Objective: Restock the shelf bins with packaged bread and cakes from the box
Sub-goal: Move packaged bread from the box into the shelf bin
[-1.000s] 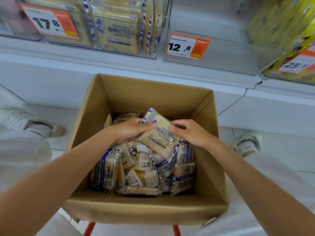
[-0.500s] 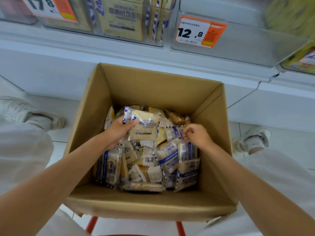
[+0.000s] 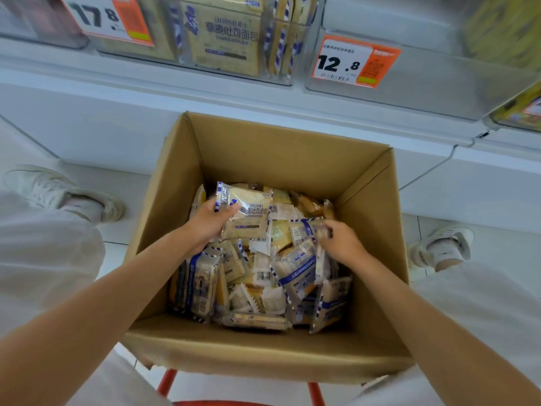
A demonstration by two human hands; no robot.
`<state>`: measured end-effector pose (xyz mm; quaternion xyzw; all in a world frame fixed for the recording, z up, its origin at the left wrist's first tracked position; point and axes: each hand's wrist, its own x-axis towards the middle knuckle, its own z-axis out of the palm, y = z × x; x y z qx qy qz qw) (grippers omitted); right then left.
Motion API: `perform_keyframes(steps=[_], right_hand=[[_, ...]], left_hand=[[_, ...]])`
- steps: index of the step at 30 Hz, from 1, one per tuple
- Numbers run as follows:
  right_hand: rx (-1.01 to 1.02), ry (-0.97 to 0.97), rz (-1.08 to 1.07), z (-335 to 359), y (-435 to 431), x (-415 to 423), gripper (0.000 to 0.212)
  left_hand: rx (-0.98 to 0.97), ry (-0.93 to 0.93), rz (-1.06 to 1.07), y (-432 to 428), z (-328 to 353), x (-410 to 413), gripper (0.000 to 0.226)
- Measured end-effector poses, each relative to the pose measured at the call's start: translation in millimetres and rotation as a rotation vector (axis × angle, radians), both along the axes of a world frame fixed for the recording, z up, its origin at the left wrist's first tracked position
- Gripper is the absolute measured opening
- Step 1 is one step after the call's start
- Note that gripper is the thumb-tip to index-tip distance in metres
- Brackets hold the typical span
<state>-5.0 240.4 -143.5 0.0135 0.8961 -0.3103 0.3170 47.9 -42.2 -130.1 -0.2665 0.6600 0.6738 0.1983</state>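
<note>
Taking packets from the box [image 3: 263, 153]
Left hand [image 3: 209, 222] grips a bread packet [image 3: 247, 215]; right hand [image 3: 342, 243], centre right, pinches a second packet [image 3: 304, 232], likely to carry both.

Matt brown corrugated cardboard for the box [image 3: 278, 153], smooth inside, creased along the near rim. Glossy, crinkled clear plastic film on the packets [image 3: 295, 273], printed blue and white. Clear hard plastic in the bins [image 3: 424, 92], shiny with soft glare. Smooth printed paper or card for the price tags [image 3: 355, 63]. Smooth, faintly satin white finish on the shelf [image 3: 117, 92]. Slightly glossy pale tile on the floor [image 3: 424, 218]. Matt off-white cloth in the trousers [image 3: 44, 259]. Glossy red paint on the frame [image 3: 167, 382] below.
</note>
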Motion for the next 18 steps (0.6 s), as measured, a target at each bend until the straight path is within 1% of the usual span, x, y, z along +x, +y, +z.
perform_keyframes(steps=[2, 5, 7, 8, 9, 10, 11, 12, 14, 15, 16, 18], right_hand=[[-0.138, 0.001, 0.077, 30, -5, -17, 0.037], [-0.405, -0.142, 0.15, 84, -24, -41, 0.045], [-0.496, -0.231, 0.257, 113, -43, -56, 0.051], [-0.505, -0.234, 0.305, 125, -54, -63, 0.053], [-0.494, -0.2, 0.337, 133, -66, -69, 0.053], [-0.464, -0.127, 0.356, 139, -77, -73, 0.051], [-0.435, -0.033, 0.357, 143, -88, -77, 0.047], [-0.416, 0.051, 0.347, 144, -96, -80, 0.043], [-0.414, 0.154, 0.316, 148, -106, -81, 0.042], [-0.4, 0.196, 0.313, 150, -109, -81, 0.046], [-0.377, 0.237, 0.322, 152, -111, -80, 0.053], [-0.322, 0.274, 0.385, 154, -114, -78, 0.075]], left_hand=[[-0.017, 0.023, -0.002, -2, 3, -4, 0.015], [-0.024, 0.055, -0.002, -5, 17, -17, 0.018], [0.068, 0.083, -0.046, -3, 32, -27, 0.029], [0.117, 0.087, -0.091, -3, 40, -32, 0.037], [0.151, 0.083, -0.158, -3, 48, -38, 0.047], [0.162, 0.076, -0.225, -2, 56, -41, 0.057], [0.157, 0.08, -0.278, -1, 63, -43, 0.063], [0.153, 0.099, -0.297, -1, 69, -45, 0.063], [0.149, 0.155, -0.231, -3, 79, -50, 0.05], [0.145, 0.18, -0.178, -6, 85, -51, 0.043], [0.131, 0.2, -0.145, -10, 89, -52, 0.039], [0.072, 0.232, -0.143, -19, 96, -53, 0.034]])
